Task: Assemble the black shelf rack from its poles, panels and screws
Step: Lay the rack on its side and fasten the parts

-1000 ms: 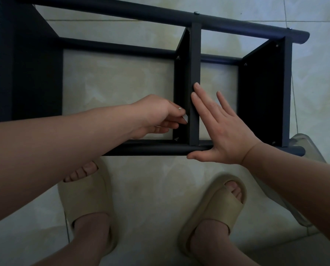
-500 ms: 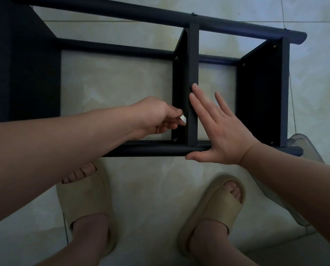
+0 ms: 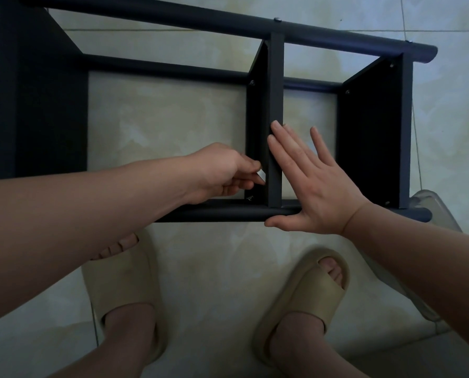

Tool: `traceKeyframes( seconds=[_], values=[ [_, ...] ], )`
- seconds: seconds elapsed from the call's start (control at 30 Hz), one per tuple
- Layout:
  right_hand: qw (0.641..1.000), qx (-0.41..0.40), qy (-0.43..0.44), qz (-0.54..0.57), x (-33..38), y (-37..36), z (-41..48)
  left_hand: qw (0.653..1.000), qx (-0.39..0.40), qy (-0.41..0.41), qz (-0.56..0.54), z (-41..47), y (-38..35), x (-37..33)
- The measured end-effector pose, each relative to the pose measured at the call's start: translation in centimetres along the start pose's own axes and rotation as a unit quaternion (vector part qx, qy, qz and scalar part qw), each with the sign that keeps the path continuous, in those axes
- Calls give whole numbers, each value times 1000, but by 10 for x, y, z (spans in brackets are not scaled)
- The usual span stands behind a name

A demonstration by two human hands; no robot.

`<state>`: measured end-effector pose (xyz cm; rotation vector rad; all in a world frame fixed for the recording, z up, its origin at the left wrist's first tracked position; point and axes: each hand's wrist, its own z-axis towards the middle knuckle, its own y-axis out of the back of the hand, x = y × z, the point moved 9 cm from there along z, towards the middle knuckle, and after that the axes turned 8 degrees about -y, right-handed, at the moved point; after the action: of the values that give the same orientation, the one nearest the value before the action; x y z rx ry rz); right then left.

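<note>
The black shelf rack (image 3: pixel 173 72) lies on its side on the tiled floor, with several poles and three panels joined. My left hand (image 3: pixel 222 173) pinches a small silver tool (image 3: pixel 261 176) against the left face of the middle panel (image 3: pixel 275 105), just above a screw (image 3: pixel 250 198) near the front pole (image 3: pixel 228 212). My right hand (image 3: pixel 315 181) lies flat with straight fingers against the right side of that panel, thumb along the front pole. Screw heads show on the far pole (image 3: pixel 277 19) and on the right panel (image 3: pixel 372 132).
My two feet in beige slippers (image 3: pixel 124 290) (image 3: pixel 304 298) stand just in front of the rack. A clear plastic piece (image 3: pixel 432 211) lies at the rack's right end, partly under my right arm. Pale floor tiles (image 3: pixel 173 126) surround everything.
My left hand has turned slightly, so the silver tool's tip has shifted against the middle panel. My right hand and the rack have stayed in place.
</note>
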<state>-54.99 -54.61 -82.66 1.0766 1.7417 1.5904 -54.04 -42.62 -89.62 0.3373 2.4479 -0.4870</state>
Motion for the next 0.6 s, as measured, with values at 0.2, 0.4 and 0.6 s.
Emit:
traceKeyframes(
  seconds=[0.2, 0.4, 0.6],
  values=[
    [1000, 7, -4, 9, -1, 1, 0, 1000, 18, 4, 4, 1, 0, 1],
    [1000, 12, -4, 13, 0, 0, 1, 998, 54, 9, 17, 2, 3, 1],
    [1000, 9, -4, 22, -1, -1, 1, 995, 76, 0, 60, 4, 6, 1]
  ],
)
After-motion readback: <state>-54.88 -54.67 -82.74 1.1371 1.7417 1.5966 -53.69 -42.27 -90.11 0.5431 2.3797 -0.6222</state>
